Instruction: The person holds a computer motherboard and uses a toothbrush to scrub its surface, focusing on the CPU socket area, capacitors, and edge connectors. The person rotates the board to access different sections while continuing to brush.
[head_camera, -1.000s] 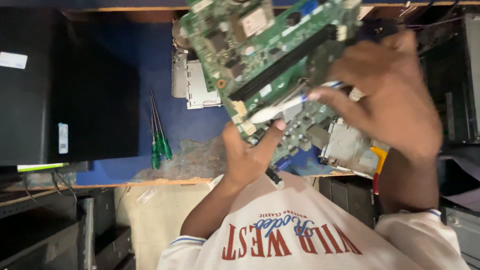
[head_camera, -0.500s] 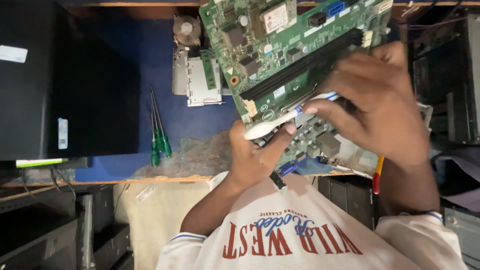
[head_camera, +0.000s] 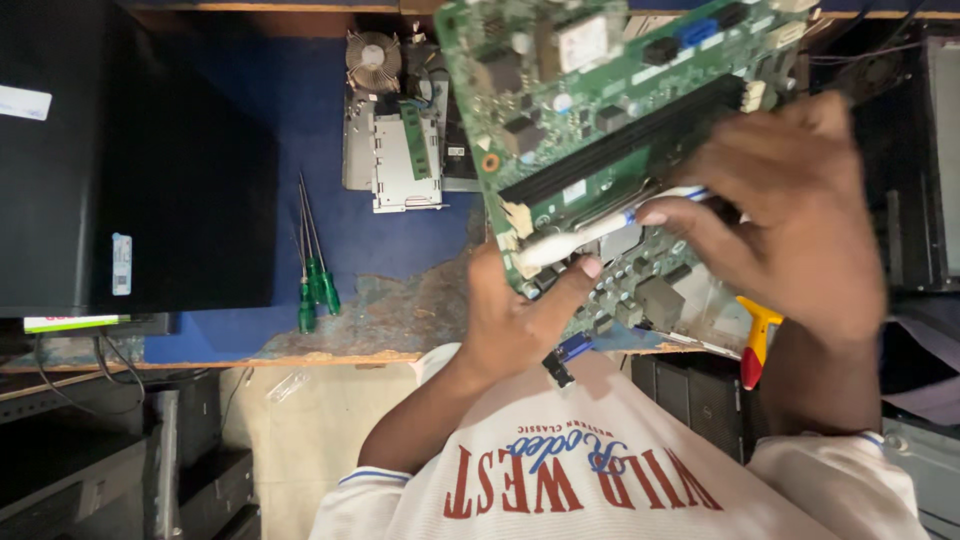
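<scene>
A green computer motherboard is held tilted above the blue bench. My left hand grips its near edge, thumb pressed on the board's face. My right hand comes in from the right, shut on a white brush-like tool with a blue band. The tool lies across the board just below the long black slots, its white tip close to my left thumb. My right hand hides the board's right-hand part.
Two green-handled screwdrivers lie on the blue bench, whose near edge is worn. A black computer case stands at the left. A metal drive cage with a cooler fan sits behind the board. A red and yellow tool lies at the right.
The board has shifted to the right and slightly nearer in view, both hands going with it. The white tool stays on the board under the black slots.
</scene>
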